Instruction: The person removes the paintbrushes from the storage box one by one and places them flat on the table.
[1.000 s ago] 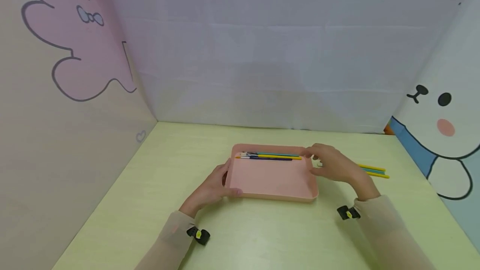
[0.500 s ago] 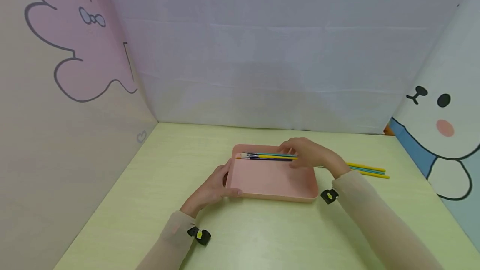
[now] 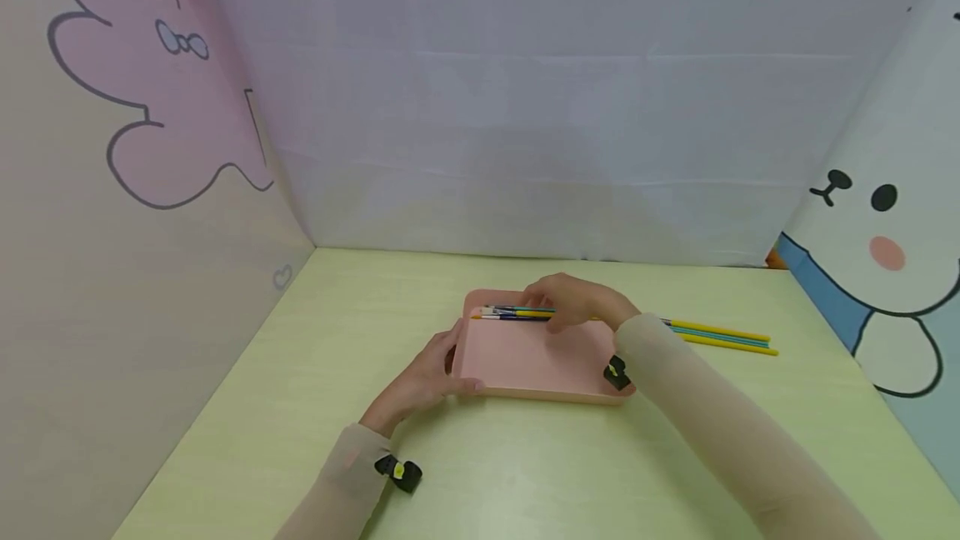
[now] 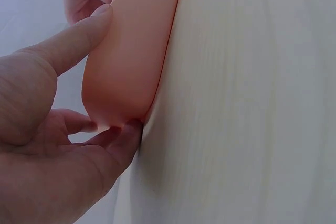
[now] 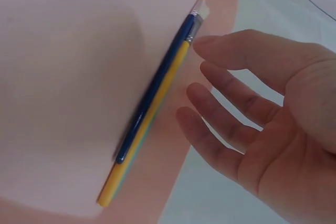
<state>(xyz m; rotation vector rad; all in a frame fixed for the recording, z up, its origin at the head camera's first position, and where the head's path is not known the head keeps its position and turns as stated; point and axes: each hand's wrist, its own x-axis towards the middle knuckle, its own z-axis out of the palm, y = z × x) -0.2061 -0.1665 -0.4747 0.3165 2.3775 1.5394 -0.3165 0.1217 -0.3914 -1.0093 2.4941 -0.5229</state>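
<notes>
A shallow pink tray (image 3: 540, 392) lies in the middle of a pale green table. Three paintbrushes (image 3: 506, 314), blue, yellow and teal, lie side by side along its far wall. My left hand (image 3: 444, 365) grips the tray's left rim (image 4: 131, 51), thumb on top and fingers beneath, as my left hand (image 4: 116, 69) shows up close. My right hand (image 3: 553, 305) hovers just over the brushes, fingers spread and relaxed, holding nothing. In the right wrist view my right hand (image 5: 236, 108) is beside the brushes (image 5: 152, 108) with a gap between them and the tray floor (image 5: 63, 77).
More brushes (image 3: 720, 336), yellow and teal, lie on the table (image 3: 525, 473) to the right of the tray. Cloth panels printed with cartoon animals close in the left, back and right sides. A black wrist camera (image 3: 397, 470) sits on each sleeve.
My right hand has moved left from the tray's right edge, across the tray, to above the brushes. The left hand and the tray have stayed in place.
</notes>
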